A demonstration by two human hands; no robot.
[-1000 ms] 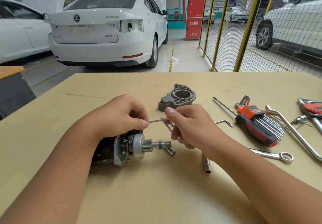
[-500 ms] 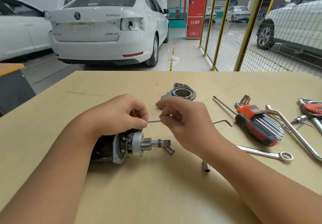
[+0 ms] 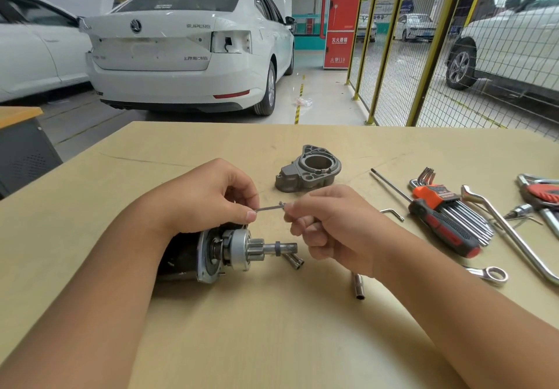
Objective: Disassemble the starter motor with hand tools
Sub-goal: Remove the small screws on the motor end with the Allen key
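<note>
Workshop bench, tan wooden tabletop [image 3: 272, 343]: black-and-silver starter motor [image 3: 223, 252] lies under left hand [image 3: 205, 198]; both it and right hand [image 3: 326, 225] pinch a thin steel pin [image 3: 269, 207]. Loose pinch could drop it among the tools.

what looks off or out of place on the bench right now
Nothing looks damaged or spilled. The starter motor lies on its side with its nose housing off and set apart behind it, as expected in a teardown. Both hands pinch a thin pin above it. Two small sockets lie loose.

"SUPERB" on white car's boot [image 3: 198, 26]
</note>
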